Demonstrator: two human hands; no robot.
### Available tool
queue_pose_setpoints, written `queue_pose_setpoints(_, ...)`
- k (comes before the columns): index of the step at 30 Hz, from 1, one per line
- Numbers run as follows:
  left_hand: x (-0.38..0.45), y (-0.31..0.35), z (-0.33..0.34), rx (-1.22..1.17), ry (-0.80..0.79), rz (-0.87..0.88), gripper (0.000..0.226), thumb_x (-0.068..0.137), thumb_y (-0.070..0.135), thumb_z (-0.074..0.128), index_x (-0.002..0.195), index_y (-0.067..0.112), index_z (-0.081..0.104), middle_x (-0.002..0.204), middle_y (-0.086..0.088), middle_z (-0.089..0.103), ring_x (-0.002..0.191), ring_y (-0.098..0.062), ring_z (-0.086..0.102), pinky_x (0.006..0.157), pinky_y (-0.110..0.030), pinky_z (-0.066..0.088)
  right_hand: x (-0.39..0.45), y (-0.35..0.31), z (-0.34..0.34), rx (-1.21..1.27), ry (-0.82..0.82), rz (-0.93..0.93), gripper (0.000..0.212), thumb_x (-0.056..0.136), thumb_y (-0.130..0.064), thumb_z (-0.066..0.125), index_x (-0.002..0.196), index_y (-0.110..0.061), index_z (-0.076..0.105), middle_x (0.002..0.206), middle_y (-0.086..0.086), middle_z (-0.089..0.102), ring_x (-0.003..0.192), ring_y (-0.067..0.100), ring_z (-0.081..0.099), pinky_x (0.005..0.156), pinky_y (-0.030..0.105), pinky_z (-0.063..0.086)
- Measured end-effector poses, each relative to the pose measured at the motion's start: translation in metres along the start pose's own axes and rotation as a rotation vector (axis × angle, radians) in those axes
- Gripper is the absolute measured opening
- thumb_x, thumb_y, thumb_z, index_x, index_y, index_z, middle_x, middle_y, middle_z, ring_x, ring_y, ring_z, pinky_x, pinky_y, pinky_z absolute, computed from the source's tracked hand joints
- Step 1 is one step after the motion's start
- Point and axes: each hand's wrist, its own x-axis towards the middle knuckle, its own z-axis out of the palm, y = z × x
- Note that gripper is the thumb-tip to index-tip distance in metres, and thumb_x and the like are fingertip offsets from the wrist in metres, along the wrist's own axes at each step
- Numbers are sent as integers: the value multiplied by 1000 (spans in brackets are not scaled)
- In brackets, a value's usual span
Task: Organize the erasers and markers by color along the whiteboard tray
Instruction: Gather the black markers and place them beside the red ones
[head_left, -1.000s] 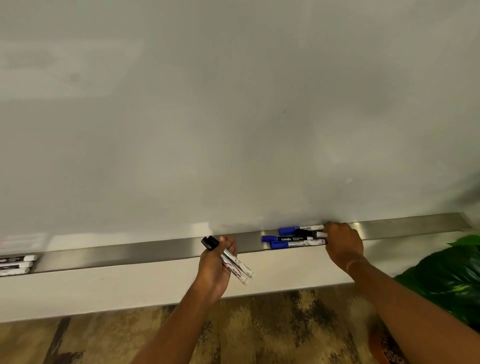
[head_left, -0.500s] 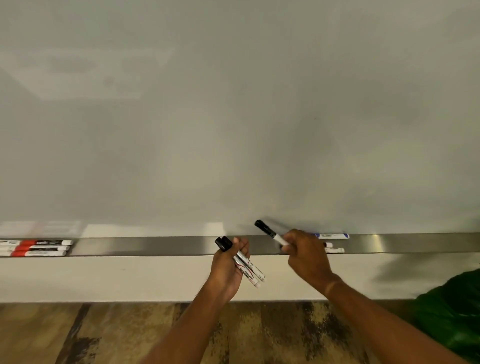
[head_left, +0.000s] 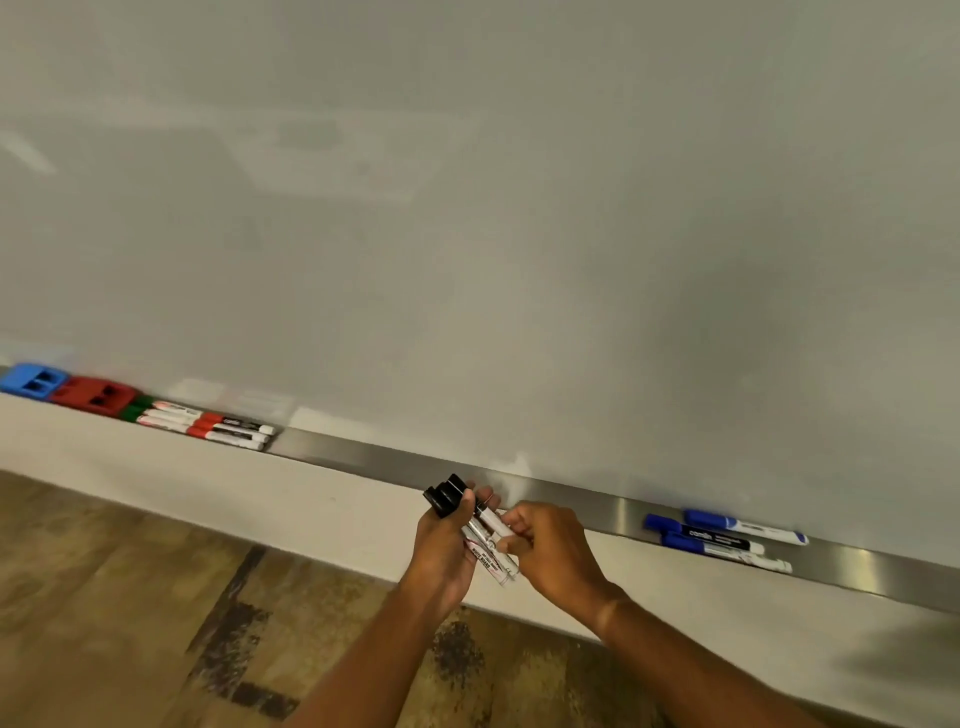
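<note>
Left hand (head_left: 447, 551) clenched around a bunch of black markers (head_left: 485, 538), black caps up and out past the thumb, white barrels slanting down to the right. Right hand (head_left: 545, 551) pinches the barrel of one marker in that bunch with its fingertips (head_left: 511, 522), so both hands meet on the bundle, held just in front of the metal tray (head_left: 363, 457), not resting on it. Three blue markers (head_left: 722, 540) lie in the tray to the right, near each other, caps pointing left. Far left on the tray: blue eraser (head_left: 32, 380), red eraser (head_left: 96, 396) touching it, then red markers (head_left: 208, 423) lying side by side; something green behind them, can't tell what. Whiteboard (head_left: 467, 208) above, patterned floor (head_left: 130, 597) below.
</note>
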Motion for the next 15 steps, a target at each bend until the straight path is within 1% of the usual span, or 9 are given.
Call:
queue_pose_setpoints(3,-4,12,-13,-10,54,49,16,94,3,51,108,1,59,96,-18,72,95,-30,69,82,-43,55,7,-14,11,32,-51,-45,8,82,-22,74,87,-17,71,87,-6,74,73,2,67,65,15,53)
queue_pose_setpoints(6,-9,24,-25,-29,98,68,17,94,2,51,108,-1,59,100,-20,71,94,-31,70,73,-42,57,15,-28,23,77,-64,-72,7,83,-25,73,82,-18,71,80,-8,74,67,-4,65,59,8,49)
queue_pose_setpoints(9,-13,39,-39,-45,134,99,17,95,2,49,107,-2,60,99,-20,72,88,-31,72,69,-39,59,27,-46,40,125,-104,-96,4,82,-21,73,86,-18,74,75,-13,70,61,-15,61,54,2,44)
queue_pose_setpoints(12,-13,56,-54,-79,185,130,17,96,2,48,108,-2,60,97,-19,73,84,-29,73,65,-36,59,39,-62,57,144,-170,-107,3,82,-17,73,85,-16,74,76,-9,73,63,-13,63,54,4,47)
queue_pose_setpoints(15,-10,73,-72,-93,234,142,18,97,2,48,109,-1,60,100,-20,72,86,-29,73,67,-38,60,52,-77,77,152,-234,-110,6,81,-18,74,87,-17,75,80,-8,75,66,-9,66,58,5,49)
